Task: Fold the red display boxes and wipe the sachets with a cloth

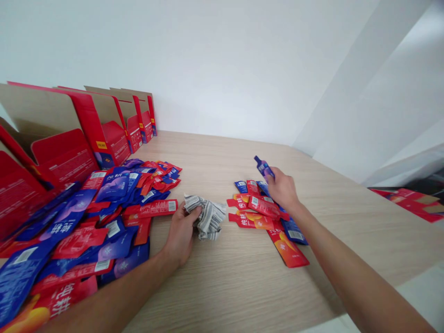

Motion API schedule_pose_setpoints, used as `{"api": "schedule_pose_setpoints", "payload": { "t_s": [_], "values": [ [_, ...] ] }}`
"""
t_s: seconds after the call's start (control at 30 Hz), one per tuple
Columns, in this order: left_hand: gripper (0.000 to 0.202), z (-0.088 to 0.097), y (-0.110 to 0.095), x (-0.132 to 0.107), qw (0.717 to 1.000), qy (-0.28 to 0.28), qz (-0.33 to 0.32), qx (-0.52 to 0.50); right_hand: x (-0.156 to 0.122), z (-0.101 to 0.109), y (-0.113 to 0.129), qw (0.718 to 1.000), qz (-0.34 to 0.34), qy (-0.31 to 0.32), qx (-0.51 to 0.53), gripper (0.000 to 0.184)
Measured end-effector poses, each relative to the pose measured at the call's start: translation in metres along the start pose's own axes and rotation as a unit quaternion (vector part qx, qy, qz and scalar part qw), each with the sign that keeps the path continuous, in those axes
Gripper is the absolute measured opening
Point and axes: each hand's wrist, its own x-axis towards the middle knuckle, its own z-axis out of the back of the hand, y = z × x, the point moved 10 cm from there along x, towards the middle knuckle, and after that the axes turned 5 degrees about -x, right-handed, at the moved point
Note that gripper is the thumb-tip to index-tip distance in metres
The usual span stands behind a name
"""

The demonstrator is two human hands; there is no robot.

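Observation:
My left hand (182, 231) is closed around the edge of a crumpled grey-and-white striped cloth (208, 216), low over the middle of the table. In my right hand (282, 188) is a blue spouted pouch (262, 167), its narrow end pointing up and left. Below that hand lies a small pile of red and blue pouches, among them a red pouch with orange print (288, 249). Left of my left hand spreads a large heap of similar pouches, with a red pouch (156, 209) close to my fingers.
Several open red cardboard boxes (65, 155) stand in a row along the left, their brown inner flaps raised. The wood-grain table (208, 286) meets a white wall (222, 69) at the back. Flat red cardboard (409, 203) lies beyond the table's right edge.

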Motion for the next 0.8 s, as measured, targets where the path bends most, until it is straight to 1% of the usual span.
{"api": "schedule_pose_setpoints", "payload": {
  "t_s": [0.07,0.1,0.13,0.17,0.2,0.23,0.27,0.33,0.4,0.5,0.57,0.67,0.8],
  "values": [
    [0.048,0.001,-0.002,0.001,1.000,-0.009,-0.005,-0.009,-0.033,0.002,0.057,0.990,0.060,-0.010,0.131,0.042],
    [0.047,0.002,-0.002,0.000,1.000,-0.012,-0.005,-0.014,-0.053,-0.001,0.087,0.975,0.097,0.002,0.199,0.042],
    [0.046,0.002,-0.003,0.000,1.000,-0.015,-0.007,-0.018,-0.074,-0.006,0.118,0.956,0.148,0.027,0.253,0.043],
    [0.046,0.003,-0.003,0.000,1.000,-0.019,-0.009,-0.022,-0.096,-0.013,0.147,0.930,0.200,0.061,0.301,0.043],
    [0.046,0.005,-0.005,-0.001,0.999,-0.023,-0.012,-0.027,-0.117,-0.019,0.172,0.906,0.246,0.095,0.330,0.045],
    [0.046,0.006,-0.006,-0.001,0.999,-0.028,-0.016,-0.030,-0.133,-0.025,0.191,0.889,0.277,0.120,0.344,0.050],
    [0.046,0.008,-0.007,-0.001,0.999,-0.031,-0.020,-0.033,-0.144,-0.030,0.203,0.877,0.293,0.139,0.354,0.053],
    [0.046,0.008,-0.009,-0.001,0.998,-0.033,-0.026,-0.036,-0.150,-0.038,0.212,0.869,0.293,0.161,0.366,0.058],
    [0.045,0.005,-0.010,-0.002,0.999,-0.022,-0.030,-0.040,-0.144,-0.044,0.210,0.871,0.276,0.164,0.371,0.059],
    [0.041,-0.003,-0.009,-0.002,0.999,0.000,-0.026,-0.043,-0.133,-0.050,0.204,0.880,0.270,0.139,0.366,0.062],
    [0.038,-0.005,-0.007,-0.003,0.999,0.005,-0.022,-0.042,-0.133,-0.052,0.202,0.882,0.267,0.118,0.369,0.062],
    [0.038,-0.004,-0.006,-0.004,0.999,0.000,-0.023,-0.040,-0.143,-0.051,0.205,0.878,0.269,0.105,0.382,0.058],
    [0.036,-0.002,-0.006,-0.003,0.999,-0.006,-0.023,-0.040,-0.154,-0.039,0.214,0.865,0.304,0.099,0.386,0.055]
  ]
}}
